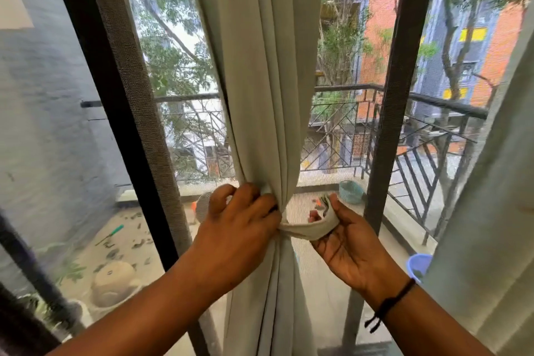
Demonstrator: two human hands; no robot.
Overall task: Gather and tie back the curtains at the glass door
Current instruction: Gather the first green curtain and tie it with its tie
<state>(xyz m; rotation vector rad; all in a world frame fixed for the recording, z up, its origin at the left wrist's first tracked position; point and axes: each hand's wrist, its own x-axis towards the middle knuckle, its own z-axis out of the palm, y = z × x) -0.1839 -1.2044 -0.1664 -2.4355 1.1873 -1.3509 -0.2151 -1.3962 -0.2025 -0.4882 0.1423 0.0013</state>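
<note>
Head view – close, angled forward and down at the glass door (179,113).

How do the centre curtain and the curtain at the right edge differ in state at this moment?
The centre curtain is gathered into a narrow bunch, pinched at its waist by the left hand; the right-edge curtain hangs loose with no hand on it. A fabric tie-back, held by the right hand, runs to the centre curtain's waist; none shows on the right-edge curtain. Both are the same pale grey-green fabric.
</note>
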